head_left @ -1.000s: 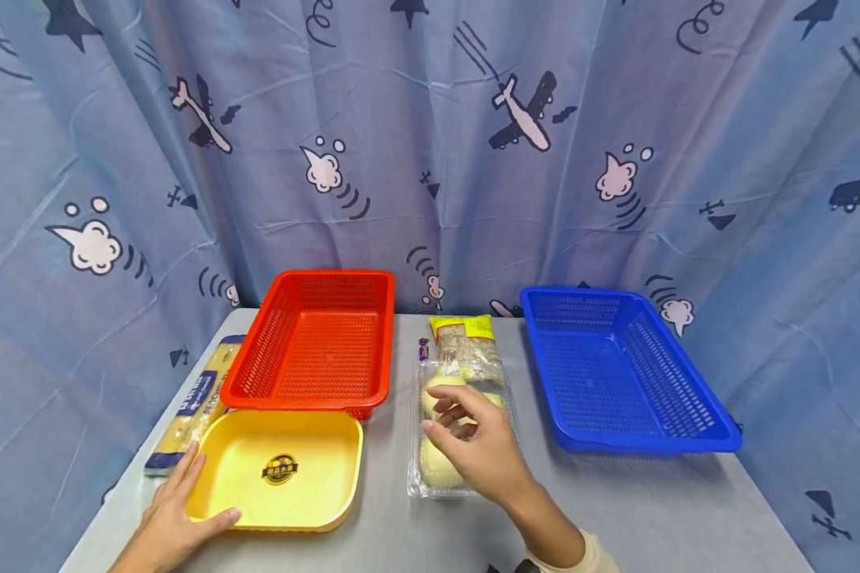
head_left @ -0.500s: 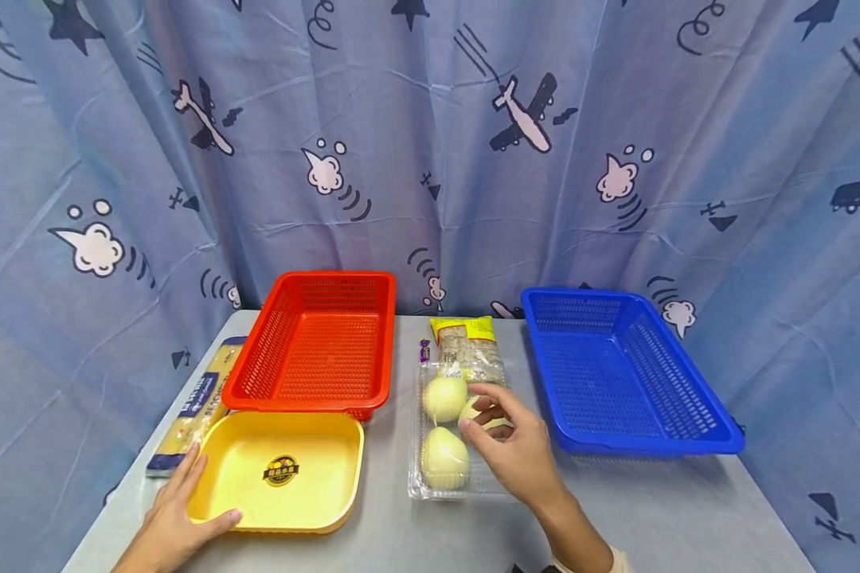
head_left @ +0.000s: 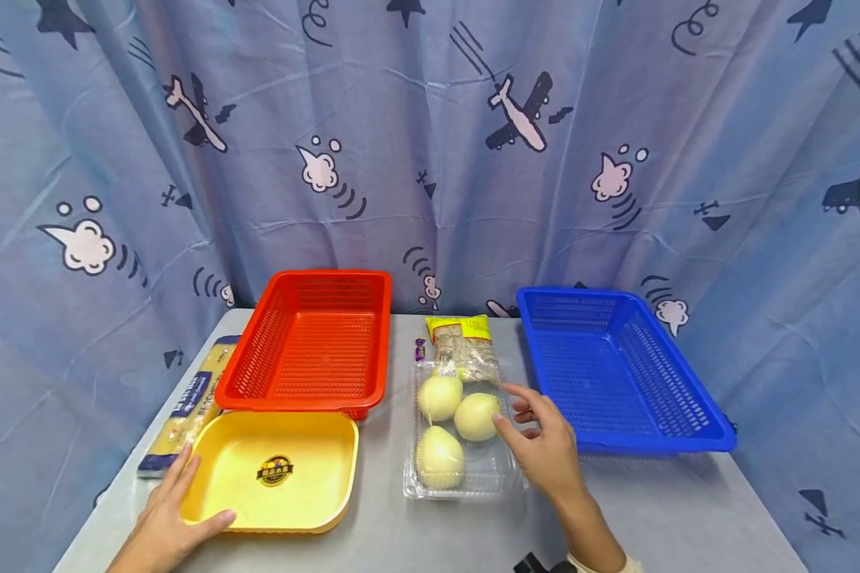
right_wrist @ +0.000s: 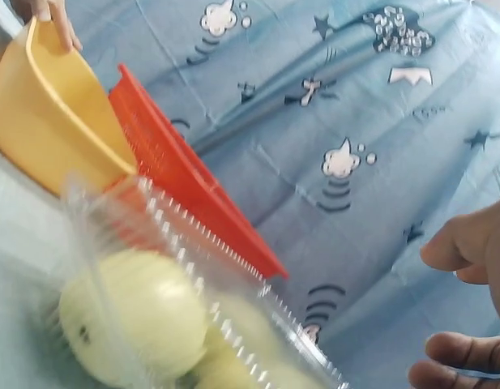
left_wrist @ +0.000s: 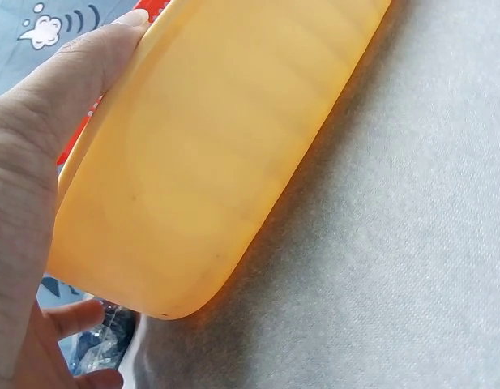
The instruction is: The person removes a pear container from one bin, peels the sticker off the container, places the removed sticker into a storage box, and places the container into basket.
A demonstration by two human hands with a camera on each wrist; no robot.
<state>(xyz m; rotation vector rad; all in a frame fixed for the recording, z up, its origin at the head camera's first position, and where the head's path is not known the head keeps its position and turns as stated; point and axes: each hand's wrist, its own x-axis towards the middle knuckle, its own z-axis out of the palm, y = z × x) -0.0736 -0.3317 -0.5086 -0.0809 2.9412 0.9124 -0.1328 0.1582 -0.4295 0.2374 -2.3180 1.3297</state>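
Observation:
My left hand (head_left: 165, 509) rests at the left end of a yellow plastic basin (head_left: 308, 477). Its thumb lies on the front rim and its fingers stretch along the left side. In the left wrist view the thumb (left_wrist: 79, 69) touches the rim of the basin (left_wrist: 201, 162). My right hand (head_left: 545, 446) hovers at the right side of a clear plastic box (head_left: 483, 477), fingers loosely bent and holding nothing. Three pale yellow pears (head_left: 440, 458) sit in the box. In the right wrist view, thumb and fingers (right_wrist: 460, 352) stand apart, away from the box (right_wrist: 266, 300).
A red basket (head_left: 330, 358) stands behind the basin, a blue basket (head_left: 609, 382) at the right. Behind the box lie a yellow-topped food packet (head_left: 466, 342) and a small purple wrapped candy (head_left: 420, 350). A long yellow-and-blue packet (head_left: 193, 406) lies far left. A curtain (head_left: 430, 159) hangs behind.
My right hand has moved from above the box to its right side, uncovering the pears. The left hand stays at the basin.

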